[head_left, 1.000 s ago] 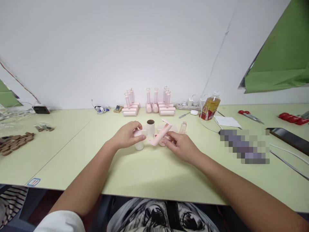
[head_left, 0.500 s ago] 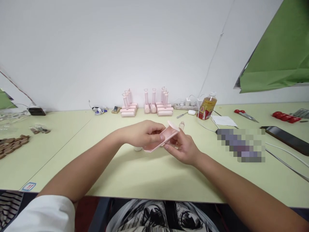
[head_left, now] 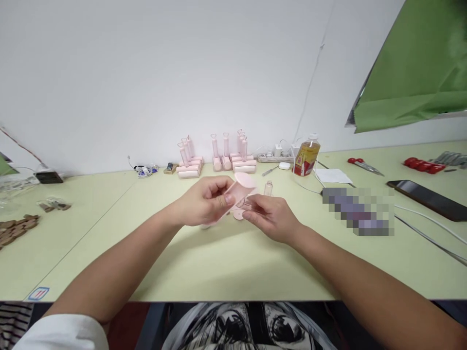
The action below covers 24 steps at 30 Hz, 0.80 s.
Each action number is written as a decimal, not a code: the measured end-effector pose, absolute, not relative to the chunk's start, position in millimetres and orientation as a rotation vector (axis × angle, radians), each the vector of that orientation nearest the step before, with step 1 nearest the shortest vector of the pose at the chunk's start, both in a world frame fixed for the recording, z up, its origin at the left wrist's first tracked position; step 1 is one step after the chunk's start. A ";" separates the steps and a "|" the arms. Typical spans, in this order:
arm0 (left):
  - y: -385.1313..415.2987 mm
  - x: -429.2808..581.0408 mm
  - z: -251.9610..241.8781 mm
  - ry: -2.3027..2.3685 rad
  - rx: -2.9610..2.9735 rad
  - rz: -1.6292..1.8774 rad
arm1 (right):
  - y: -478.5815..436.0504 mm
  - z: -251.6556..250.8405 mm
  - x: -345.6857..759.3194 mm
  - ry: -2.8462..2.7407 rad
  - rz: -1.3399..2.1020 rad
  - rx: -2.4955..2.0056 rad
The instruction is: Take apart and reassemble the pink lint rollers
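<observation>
My left hand [head_left: 204, 200] grips a pale pink plastic shell [head_left: 239, 188] with a rounded end, held tilted above the table. Close to the shell's right side is my right hand [head_left: 272, 216], its thumb and fingers pinched together. Something clear shows at those fingertips, too blurred to name. Below the hands lies a small round pink piece [head_left: 239, 214], partly covered. A small clear bottle [head_left: 268, 188] stands just behind my right hand.
Several pink box-shaped units [head_left: 188, 171] with upright heart-topped tubes stand by the wall. Rightward are a power strip [head_left: 275, 158], a drink bottle [head_left: 306, 155], paper [head_left: 333, 176], red-handled pliers [head_left: 365, 165], a phone [head_left: 428, 199] and cables. Brown pieces [head_left: 18, 227] lie far left.
The pink shell has turned in my left hand, so its outer side and rounded end now show instead of its hollow inside. My right hand has drawn slightly away from it.
</observation>
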<state>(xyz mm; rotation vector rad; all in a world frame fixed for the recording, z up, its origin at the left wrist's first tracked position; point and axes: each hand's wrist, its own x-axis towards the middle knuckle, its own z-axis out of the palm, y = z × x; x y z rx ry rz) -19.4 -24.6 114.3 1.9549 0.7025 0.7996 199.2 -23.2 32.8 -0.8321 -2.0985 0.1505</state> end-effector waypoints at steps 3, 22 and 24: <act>-15.6 -37.2 125.5 0.932 1.892 1.074 | -23.6 32.8 198.9 -2.043 0.202 -0.913; 19.4 -149.2 77.3 1.944 2.223 0.167 | -20.0 27.4 196.0 -2.007 0.418 -0.977; 18.8 -141.2 73.8 1.806 2.435 0.171 | -19.3 26.6 196.0 -2.007 0.428 -0.983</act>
